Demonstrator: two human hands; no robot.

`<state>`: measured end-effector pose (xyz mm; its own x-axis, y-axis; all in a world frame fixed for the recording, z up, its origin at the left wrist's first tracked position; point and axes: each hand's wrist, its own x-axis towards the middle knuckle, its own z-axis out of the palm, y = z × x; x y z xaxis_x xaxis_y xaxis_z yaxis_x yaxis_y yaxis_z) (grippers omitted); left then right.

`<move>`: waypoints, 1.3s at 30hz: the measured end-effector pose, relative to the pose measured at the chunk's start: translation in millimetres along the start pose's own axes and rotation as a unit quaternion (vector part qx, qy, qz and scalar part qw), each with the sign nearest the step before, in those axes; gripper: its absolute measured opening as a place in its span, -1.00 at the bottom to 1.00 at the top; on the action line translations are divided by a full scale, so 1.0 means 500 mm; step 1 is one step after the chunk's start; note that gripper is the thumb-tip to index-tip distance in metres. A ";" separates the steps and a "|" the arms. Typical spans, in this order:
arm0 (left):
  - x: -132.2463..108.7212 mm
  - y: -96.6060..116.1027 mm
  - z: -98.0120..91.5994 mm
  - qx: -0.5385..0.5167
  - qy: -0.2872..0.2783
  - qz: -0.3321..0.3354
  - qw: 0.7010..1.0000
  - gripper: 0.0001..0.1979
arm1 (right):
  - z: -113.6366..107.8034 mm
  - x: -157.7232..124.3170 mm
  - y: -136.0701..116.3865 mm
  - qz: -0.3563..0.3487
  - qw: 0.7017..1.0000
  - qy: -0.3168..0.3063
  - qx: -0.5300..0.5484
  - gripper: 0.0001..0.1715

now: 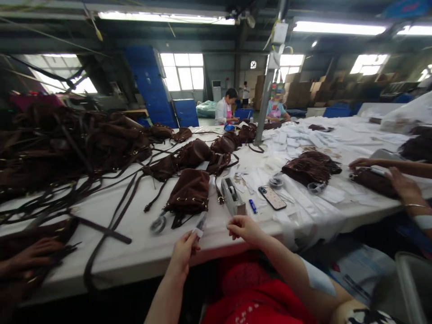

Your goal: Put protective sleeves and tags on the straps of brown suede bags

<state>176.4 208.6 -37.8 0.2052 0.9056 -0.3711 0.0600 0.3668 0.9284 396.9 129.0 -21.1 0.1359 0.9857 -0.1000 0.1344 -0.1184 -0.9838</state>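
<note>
My left hand (184, 249) pinches a small clear packet with a white label (201, 226) just in front of the table edge. My right hand (248, 229) is closed, thumb and fingertips together, close to the near end of a grey tape dispenser (232, 198). Whatever those fingertips hold, if anything, is too small to make out. Beyond my left hand lies a brown drawstring bag (189, 191) with brass eyelets. At its lower left corner rests a blurred coil of clear material (158, 224).
A blue marker-like item (253, 206) and a phone (272, 198) lie right of the dispenser. Brown bags (84, 139) and long straps (114, 216) pile up at left. Co-workers' hands (37, 254) work at left and right (407, 184). A metal post (265, 103) rises from the table.
</note>
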 end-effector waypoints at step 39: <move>-0.007 -0.060 0.021 0.343 0.042 0.262 0.901 -0.55 | 0.138 0.190 -0.103 -0.013 0.966 0.115 -0.231 0.06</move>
<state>184.2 192.4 -64.0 0.3081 0.9397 0.1482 0.5728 -0.3076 0.7598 335.3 237.0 9.9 0.3336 0.9427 0.0116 0.5581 -0.1875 -0.8083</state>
